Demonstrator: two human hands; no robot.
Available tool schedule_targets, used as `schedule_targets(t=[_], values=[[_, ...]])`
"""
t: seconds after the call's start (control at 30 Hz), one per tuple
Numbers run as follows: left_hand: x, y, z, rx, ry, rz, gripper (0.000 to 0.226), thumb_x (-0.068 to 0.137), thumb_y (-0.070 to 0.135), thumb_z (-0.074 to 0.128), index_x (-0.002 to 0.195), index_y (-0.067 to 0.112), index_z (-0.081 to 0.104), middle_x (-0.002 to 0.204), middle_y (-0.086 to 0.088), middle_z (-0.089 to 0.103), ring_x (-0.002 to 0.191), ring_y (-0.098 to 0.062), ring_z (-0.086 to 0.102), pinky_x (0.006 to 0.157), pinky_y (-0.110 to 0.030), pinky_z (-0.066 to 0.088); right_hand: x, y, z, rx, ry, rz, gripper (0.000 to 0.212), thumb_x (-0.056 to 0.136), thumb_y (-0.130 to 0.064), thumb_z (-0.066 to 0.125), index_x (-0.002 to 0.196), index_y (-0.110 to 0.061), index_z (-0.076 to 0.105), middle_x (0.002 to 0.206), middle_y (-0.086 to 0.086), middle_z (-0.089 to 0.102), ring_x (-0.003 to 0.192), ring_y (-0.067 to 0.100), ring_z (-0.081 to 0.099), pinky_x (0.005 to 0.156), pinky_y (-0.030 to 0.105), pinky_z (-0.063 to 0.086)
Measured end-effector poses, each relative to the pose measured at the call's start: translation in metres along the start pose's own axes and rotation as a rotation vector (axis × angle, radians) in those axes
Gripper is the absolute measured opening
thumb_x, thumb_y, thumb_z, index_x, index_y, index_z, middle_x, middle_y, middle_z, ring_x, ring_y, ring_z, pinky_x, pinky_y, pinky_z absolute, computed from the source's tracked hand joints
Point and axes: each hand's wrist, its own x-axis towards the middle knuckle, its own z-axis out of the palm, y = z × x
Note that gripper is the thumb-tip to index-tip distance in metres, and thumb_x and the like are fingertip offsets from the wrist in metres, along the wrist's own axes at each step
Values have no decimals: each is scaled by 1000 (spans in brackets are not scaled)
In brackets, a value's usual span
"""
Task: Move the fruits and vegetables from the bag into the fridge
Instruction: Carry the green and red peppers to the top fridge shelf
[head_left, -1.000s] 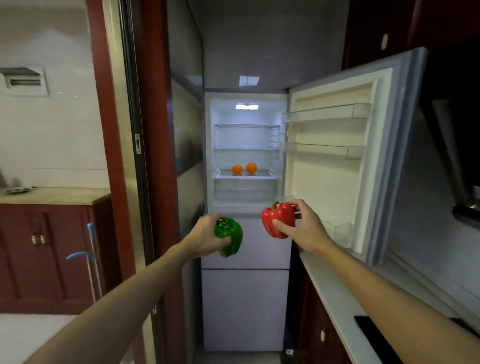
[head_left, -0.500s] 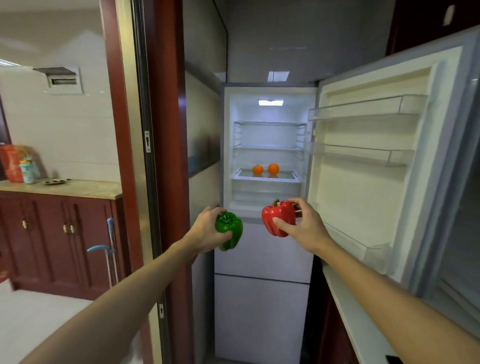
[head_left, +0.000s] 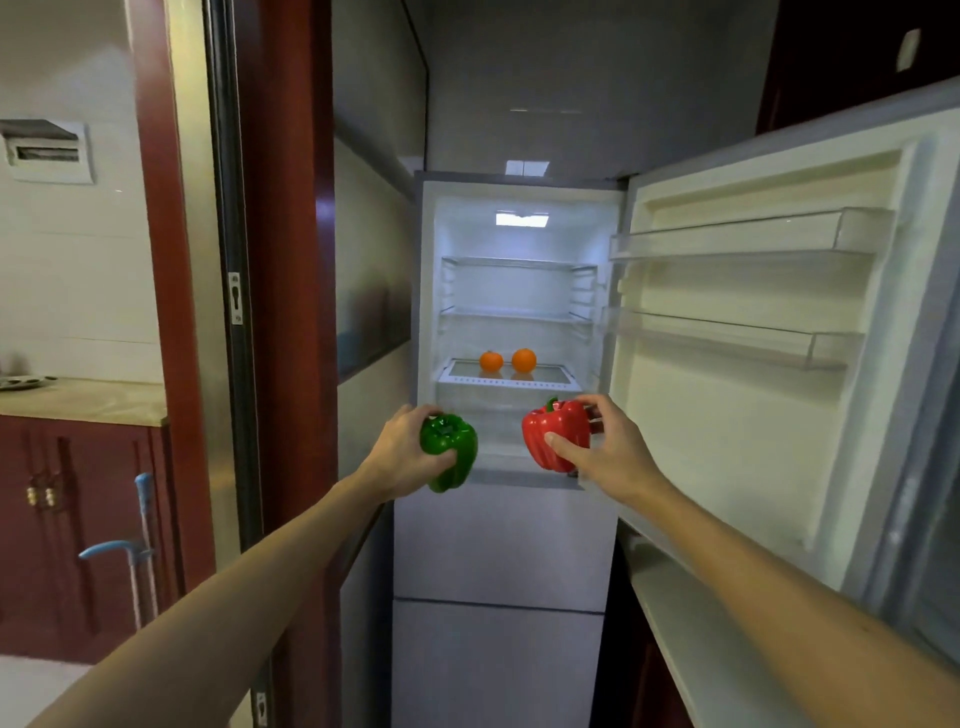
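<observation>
The white fridge stands straight ahead with its upper compartment lit and its door swung open to the right. Two oranges sit side by side on the lowest glass shelf. My left hand grips a green bell pepper in front of the compartment's lower left corner. My right hand grips a red bell pepper at the lower right, just below the shelf with the oranges. The bag is not in view.
A dark red door frame stands close on the left. A white counter runs along the right, under the open door. Beyond the frame are red cabinets and a blue-handled mop. The door's bins hold nothing.
The view has drawn closer to the fridge, which looks larger now. Both hands keep their peppers, now level with the bottom of the open compartment.
</observation>
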Motion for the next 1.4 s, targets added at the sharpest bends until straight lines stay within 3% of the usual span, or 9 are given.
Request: schedule_targets(t=[0.3,0.53,0.7,0.97,1.13,1.4], values=[[86,-39,11,-79,58,38,59,73,19,77,126,12,52,118,-6,53,103,-15,52,88,-25,45,76,23,27,-19,47,10,54,74,-34,80,119,-23,51,120,-1,56,109,16,54,79,16,41],[133,-70,19,-123,21,45,58,75,19,76,127,12,52,120,-4,53,105,-15,53,88,-25,46,112,49,49,-27,59,41,53,75,-33,80,118,-27,49,120,-3,55,108,15,53,88,27,47],[159,-86,28,-129,21,52,59,75,20,76,128,12,50,120,-5,55,104,-15,53,87,-24,45,138,62,58,1,101,50,51,75,-31,80,117,-22,52,118,-1,56,106,17,55,77,16,42],[206,-96,38,-117,35,64,56,75,19,76,126,11,52,117,-5,56,103,-17,55,84,-25,47,193,76,70,-29,91,-52,53,74,-33,81,117,-24,51,118,-3,56,106,15,54,87,28,49],[246,-99,42,-116,38,40,55,76,18,75,126,13,50,118,-6,55,108,-20,55,88,-29,48,236,92,75,-45,91,-104,56,73,-36,81,118,-25,49,119,-5,55,105,13,53,76,12,41],[321,-89,50,-36,104,80,56,78,18,75,128,11,51,121,-7,55,104,-16,52,83,-23,43,328,113,71,12,131,-156,54,74,-31,81,117,-21,50,118,0,57,103,15,55,74,9,40]])
